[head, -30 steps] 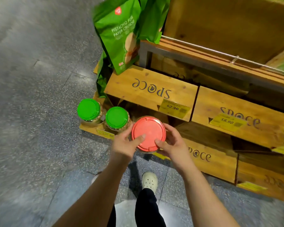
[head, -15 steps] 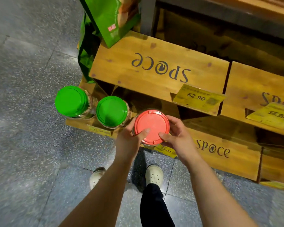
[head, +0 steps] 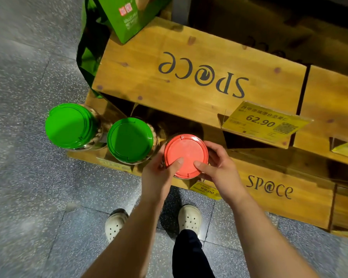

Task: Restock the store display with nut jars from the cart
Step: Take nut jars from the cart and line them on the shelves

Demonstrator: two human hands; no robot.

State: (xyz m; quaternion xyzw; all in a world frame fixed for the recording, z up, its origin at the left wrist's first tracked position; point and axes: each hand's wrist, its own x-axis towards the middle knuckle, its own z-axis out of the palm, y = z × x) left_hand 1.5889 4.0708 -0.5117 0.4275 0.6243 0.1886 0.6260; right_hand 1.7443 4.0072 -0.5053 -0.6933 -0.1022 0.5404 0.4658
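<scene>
View from above of a wooden crate display (head: 199,77) stamped "sp@ce". Both hands grip a red-lidded jar (head: 186,155) at the front of the lowest ledge: the left hand (head: 159,175) curls round its left side with the thumb on the lid, and the right hand (head: 219,169) wraps its right side, thumb likewise on the lid. Just to the left stand two green-lidded jars (head: 130,140), side by side. Yellow price tags (head: 263,122) read 62.90 and 99.00. Green snack bags (head: 125,15) hang at top left. Pale clogs (head: 189,218) rest on the speckled floor (head: 28,187).
</scene>
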